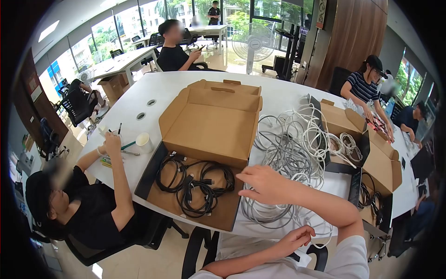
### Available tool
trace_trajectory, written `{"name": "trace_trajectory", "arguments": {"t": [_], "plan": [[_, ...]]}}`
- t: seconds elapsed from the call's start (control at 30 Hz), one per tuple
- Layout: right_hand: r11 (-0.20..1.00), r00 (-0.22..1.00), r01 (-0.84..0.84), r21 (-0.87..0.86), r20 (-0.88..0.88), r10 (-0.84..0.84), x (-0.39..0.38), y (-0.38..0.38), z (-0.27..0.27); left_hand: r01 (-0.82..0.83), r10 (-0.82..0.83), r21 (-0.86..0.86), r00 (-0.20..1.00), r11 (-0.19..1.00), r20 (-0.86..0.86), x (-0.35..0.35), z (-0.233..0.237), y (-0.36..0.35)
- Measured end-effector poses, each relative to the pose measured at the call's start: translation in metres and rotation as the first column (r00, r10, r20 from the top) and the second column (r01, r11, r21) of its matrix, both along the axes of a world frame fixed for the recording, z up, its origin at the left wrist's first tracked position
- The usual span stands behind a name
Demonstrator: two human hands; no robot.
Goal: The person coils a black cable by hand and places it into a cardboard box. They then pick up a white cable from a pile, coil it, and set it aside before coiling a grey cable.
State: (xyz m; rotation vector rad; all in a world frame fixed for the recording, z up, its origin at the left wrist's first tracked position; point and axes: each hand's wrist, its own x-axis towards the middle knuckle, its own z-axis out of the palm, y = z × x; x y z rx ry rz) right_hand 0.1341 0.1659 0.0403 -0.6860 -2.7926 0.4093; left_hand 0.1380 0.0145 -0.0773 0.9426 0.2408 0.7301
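Observation:
My right hand (265, 184) reaches left over the right edge of an open cardboard box (211, 118), fingers stretched apart and nothing visible in them. Inside the box lie several coiled black cables (197, 197) with plugs at their ends; the nearest coil is just left of my fingertips. Beneath my right forearm spreads a big tangle of grey and white cables (288, 153). My left hand (298, 238) hovers low near my lap at the table's front edge, its fingers loosely bent and apart. A white cable loop (331, 238) hangs close beside those fingers.
To the right stand a box with white cable coils (346, 146) and another with black cables (369, 197). At left, a seated person (93, 200) handles a pen near a paper cup (144, 142) and markers (106, 161). More people sit around the table and beyond.

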Motion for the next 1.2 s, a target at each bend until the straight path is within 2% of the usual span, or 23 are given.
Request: {"name": "trace_trajectory", "arguments": {"t": [0.1,0.3,0.4,0.5,0.7,0.77,0.8,0.9,1.0,1.1,1.13,1.2], "plan": [[0.999,0.998,0.040,-0.006,0.056,-0.040,0.033,-0.004,0.002,0.034,-0.034,0.015,0.999,0.999,-0.019,0.014,-0.003,-0.001],[0.980,0.981,0.196,0.034,-0.022,-0.195,0.098,-0.003,0.008,0.134,-0.134,0.017,0.990,0.991,-0.047,0.033,-0.003,-0.003],[0.961,0.961,0.278,-0.003,-0.015,-0.278,0.125,-0.006,0.008,0.172,-0.171,0.009,0.984,0.985,-0.050,0.042,-0.003,-0.003],[0.937,0.938,0.346,0.037,0.004,-0.347,0.144,-0.008,-0.003,0.204,-0.202,0.018,0.976,0.979,-0.082,0.049,-0.008,-0.003],[0.934,0.931,0.357,0.018,0.070,-0.358,0.178,-0.012,-0.009,0.164,-0.163,0.005,0.981,0.986,-0.103,0.056,-0.013,-0.003],[0.927,0.922,0.374,0.039,0.093,-0.376,0.191,-0.011,-0.001,0.126,-0.124,0.010,0.982,0.992,-0.144,0.056,-0.014,0.001],[0.919,0.912,0.391,0.052,0.108,-0.395,0.200,-0.011,0.002,0.160,-0.160,-0.016,0.977,0.987,-0.143,0.053,-0.016,0.006],[0.888,0.895,0.375,0.265,0.146,-0.422,0.219,-0.011,0.004,0.123,-0.125,-0.019,0.980,0.992,-0.155,0.049,-0.011,0.010],[0.891,0.884,0.448,0.071,0.113,-0.454,0.226,-0.029,0.020,0.173,-0.178,-0.057,0.979,0.983,-0.103,0.049,-0.012,0.015],[0.892,0.914,0.402,-0.207,0.153,-0.376,0.228,-0.040,0.042,0.162,-0.165,-0.044,0.983,0.986,-0.078,0.051,-0.022,0.015],[0.917,0.942,0.335,-0.217,0.061,-0.330,0.228,-0.040,0.044,0.144,-0.146,-0.029,0.985,0.989,-0.095,0.051,-0.022,0.015],[0.889,0.924,0.381,-0.256,0.075,-0.375,0.222,-0.041,0.049,0.118,-0.118,-0.003,0.984,0.993,-0.137,0.050,-0.017,0.016]]}}
